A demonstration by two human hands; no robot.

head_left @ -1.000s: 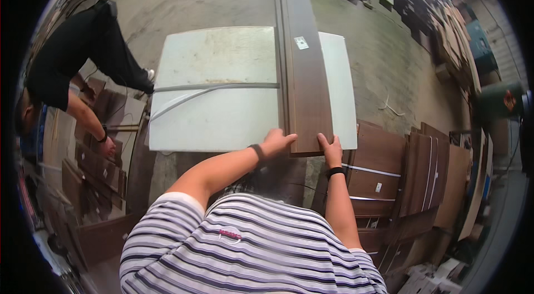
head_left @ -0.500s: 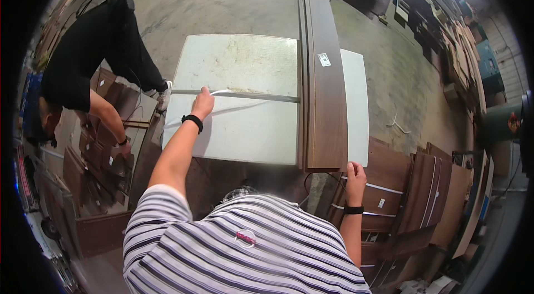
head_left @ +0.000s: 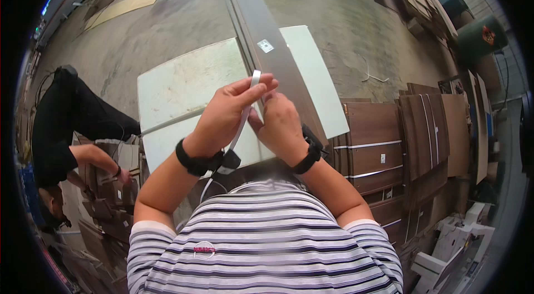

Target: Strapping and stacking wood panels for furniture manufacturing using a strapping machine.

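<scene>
Boards (head_left: pixel 282 64) across the tabletop (head_left: pixel 192 80)

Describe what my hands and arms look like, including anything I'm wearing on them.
Your left hand and right hand are gloveless. A black band circles each wrist. Your short sleeves are whitish with dark stripes, leaving both forearms bare.

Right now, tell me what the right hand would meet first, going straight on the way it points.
Probably the left hand, which lies right ahead of the right hand; depth is unclear, so they may already touch.
</scene>
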